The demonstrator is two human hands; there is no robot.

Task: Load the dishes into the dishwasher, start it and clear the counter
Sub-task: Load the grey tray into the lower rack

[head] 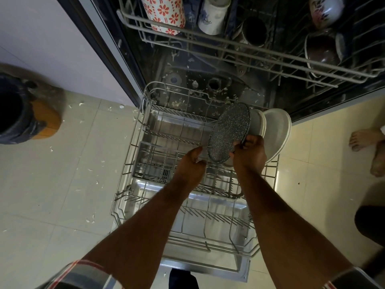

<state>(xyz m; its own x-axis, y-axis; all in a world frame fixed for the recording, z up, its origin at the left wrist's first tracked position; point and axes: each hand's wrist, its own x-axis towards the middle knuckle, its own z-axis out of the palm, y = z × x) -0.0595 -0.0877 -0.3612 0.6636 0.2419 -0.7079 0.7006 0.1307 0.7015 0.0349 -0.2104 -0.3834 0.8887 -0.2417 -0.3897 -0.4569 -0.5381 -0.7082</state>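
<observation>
We look down into the open dishwasher [208,76], which fills the top and centre of the view. Pale floor [62,195] lies open on its left side, strewn with small white flecks; a dark pot [18,113] stands well apart at the far left edge. On the right, a bare foot [363,138] rests on the floor near the tub's corner.

The lower rack [145,155] is pulled fully out over the door. Its left and near sections show bare tines and open room. The upper rack [229,42] projects above, its front rail crossing the top of the view; it carries a red-flowered cup [164,13], a white cup [214,15] and dark bowls [320,53].

At the lower rack's right edge, two white plates [277,130] stand on edge, tilted. Just beside them on the left, a speckled plate [229,132] stands tilted among the tines.

Our right hand [249,155] pinches the speckled plate's near rim. Our left hand [191,165] sits just beside the plate's lower left edge with fingers curled; we cannot tell whether it grips a tine or nothing.
</observation>
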